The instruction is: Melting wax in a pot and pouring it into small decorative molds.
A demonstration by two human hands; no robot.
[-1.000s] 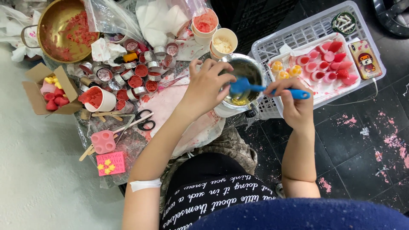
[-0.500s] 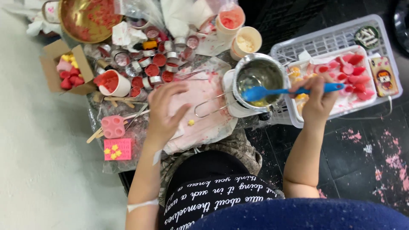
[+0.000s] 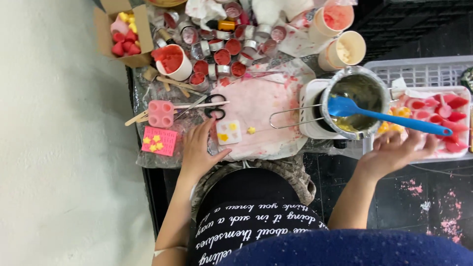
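Observation:
My left hand [image 3: 199,148] lies flat with fingers spread on the table edge, right beside a small white square mold [image 3: 229,132] holding yellow pieces. A loose yellow piece [image 3: 251,130] sits on the pink-stained sheet [image 3: 258,101]. My right hand [image 3: 394,150] hovers open just below the handle of a blue spatula [image 3: 389,118]. The spatula's blade rests inside a metal pot [image 3: 367,88] with yellowish wax, standing on a small white heater [image 3: 308,123]. A wire handle sticks out of the pot to the left.
Scissors [image 3: 214,106], wooden sticks, a pink mold [image 3: 161,113] and a pink square with yellow stars [image 3: 158,141] lie left. Several small tins [image 3: 221,55] of red wax, a white cup [image 3: 172,61], a cardboard box [image 3: 125,34] and paper cups [image 3: 345,51] stand behind. A white basket [image 3: 423,69] holds red shapes.
The view has shifted left and down. My left hand left the pot and came down to the table edge by the white mold. My right hand let go of the spatula and dropped below it.

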